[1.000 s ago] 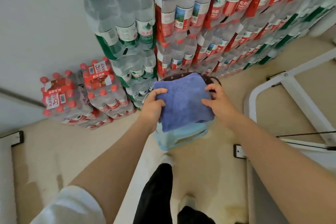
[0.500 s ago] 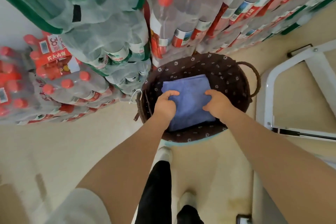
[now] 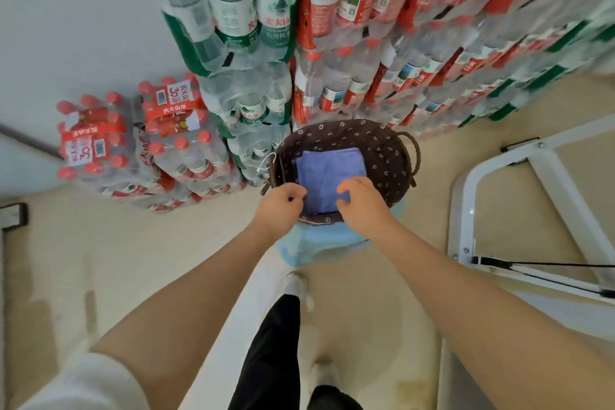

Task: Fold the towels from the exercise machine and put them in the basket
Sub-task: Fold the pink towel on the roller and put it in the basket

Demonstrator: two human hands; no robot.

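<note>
One folded blue towel (image 3: 327, 173), one brown basket (image 3: 389, 156), one light-blue stool (image 3: 319, 243), two hands, many shrink-wrapped bottle packs (image 3: 173, 140)

From my feed I see two bare forearms, uncovered from elbow to wrist. The left hand (image 3: 283, 206) and right hand (image 3: 361, 205) wear no gloves, rings or watch that I can make out. A white fabric short sleeve (image 3: 83, 383) covers the left upper arm. Below are black trousers (image 3: 269, 353) and pale, blurred shoes (image 3: 294, 286).
</note>
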